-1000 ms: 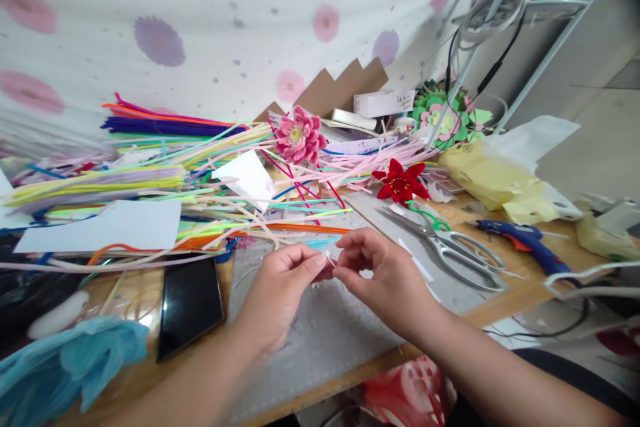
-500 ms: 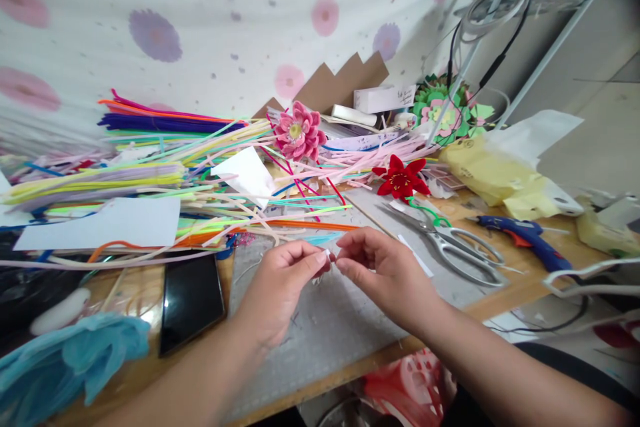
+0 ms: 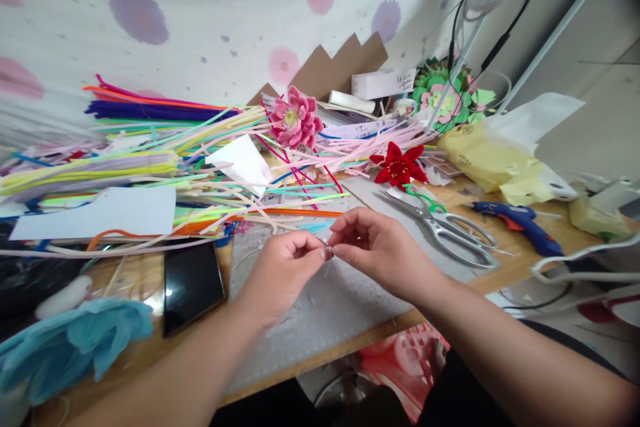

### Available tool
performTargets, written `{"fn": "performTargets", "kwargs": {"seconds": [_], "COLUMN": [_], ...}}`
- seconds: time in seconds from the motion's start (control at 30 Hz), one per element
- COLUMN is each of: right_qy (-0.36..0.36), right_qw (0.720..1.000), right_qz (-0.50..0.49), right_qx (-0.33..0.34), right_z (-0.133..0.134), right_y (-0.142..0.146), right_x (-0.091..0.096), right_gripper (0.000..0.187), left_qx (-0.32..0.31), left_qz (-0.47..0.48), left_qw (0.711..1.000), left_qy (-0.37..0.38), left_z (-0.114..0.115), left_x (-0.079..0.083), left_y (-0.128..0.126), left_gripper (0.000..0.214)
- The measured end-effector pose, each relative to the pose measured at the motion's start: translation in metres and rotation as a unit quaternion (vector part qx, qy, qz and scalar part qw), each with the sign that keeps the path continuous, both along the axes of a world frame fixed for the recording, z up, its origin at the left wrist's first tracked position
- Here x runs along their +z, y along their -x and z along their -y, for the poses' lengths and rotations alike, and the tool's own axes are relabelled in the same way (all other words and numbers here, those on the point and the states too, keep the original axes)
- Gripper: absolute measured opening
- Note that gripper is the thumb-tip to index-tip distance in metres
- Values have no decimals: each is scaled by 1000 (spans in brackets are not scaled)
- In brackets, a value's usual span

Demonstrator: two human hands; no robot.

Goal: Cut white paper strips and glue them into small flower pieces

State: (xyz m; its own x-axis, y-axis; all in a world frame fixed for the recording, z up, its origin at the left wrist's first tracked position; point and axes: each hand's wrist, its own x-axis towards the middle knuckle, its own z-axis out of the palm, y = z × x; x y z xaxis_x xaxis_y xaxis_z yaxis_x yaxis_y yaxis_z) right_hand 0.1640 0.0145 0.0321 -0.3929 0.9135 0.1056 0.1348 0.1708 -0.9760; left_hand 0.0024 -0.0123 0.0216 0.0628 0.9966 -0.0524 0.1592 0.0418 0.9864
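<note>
Back wall: white cloth w/ pink + purple round blooms (image 3: 220,33), well ahead of both hands.
Table: brown wood top (image 3: 463,197), w/ a flat grey mat (image 3: 325,320) below both hands.
L hand (image 3: 283,273): thumb + fingertips pinched on a tiny thin pale bit (image 3: 327,251), up over the mat.
R hand (image 3: 385,253): fingers bent, tips touching the same bit from the other side; can't tell if it grips too.
Tiny bit: btwn the two hands' fingertips, mostly hid, so can't tell its full shape.
Cutters: big silver metal scissors (image 3: 424,213), lying just beside R hand, to its right.
Glue tool: blue plastic glue gun w/ red trigger (image 3: 525,221), on its side, farther right of R hand.
Blooms: red fuzzy pointy flower w/ green stem (image 3: 399,167), ahead of R hand; pink fuzzy round flower (image 3: 296,119), ahead of L hand.
Sticks: big messy pile of long fuzzy sticks, lots of colors (image 3: 135,163), ahead + left of L hand.
Left side: shiny black flat slab (image 3: 193,287), nr L hand; light blue puffy petal thing (image 3: 85,340), past the slab.
</note>
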Motion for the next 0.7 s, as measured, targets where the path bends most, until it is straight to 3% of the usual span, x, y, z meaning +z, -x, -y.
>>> {"fn": "performTargets", "kwargs": {"seconds": [0.27,0.47,0.7], "right_qy": [0,60,28], "right_qw": [1000,997,999], "right_qz": [22,-31,-2], "right_qx": [0,33,44], "right_z": [-3,-3,-1], "right_y": [1,-1,-3], "right_x": [0,3,1], "right_gripper": [17,5,18], "left_qx": [-39,-45,-54], "left_qz": [-53,-48,-33], "left_qw": [997,998,998], "left_qy": [-26,-3,7], "left_z": [1,2,1], "left_x": [1,3,-1], "left_y": [-1,-1,0], "left_gripper": [17,18,16]}}
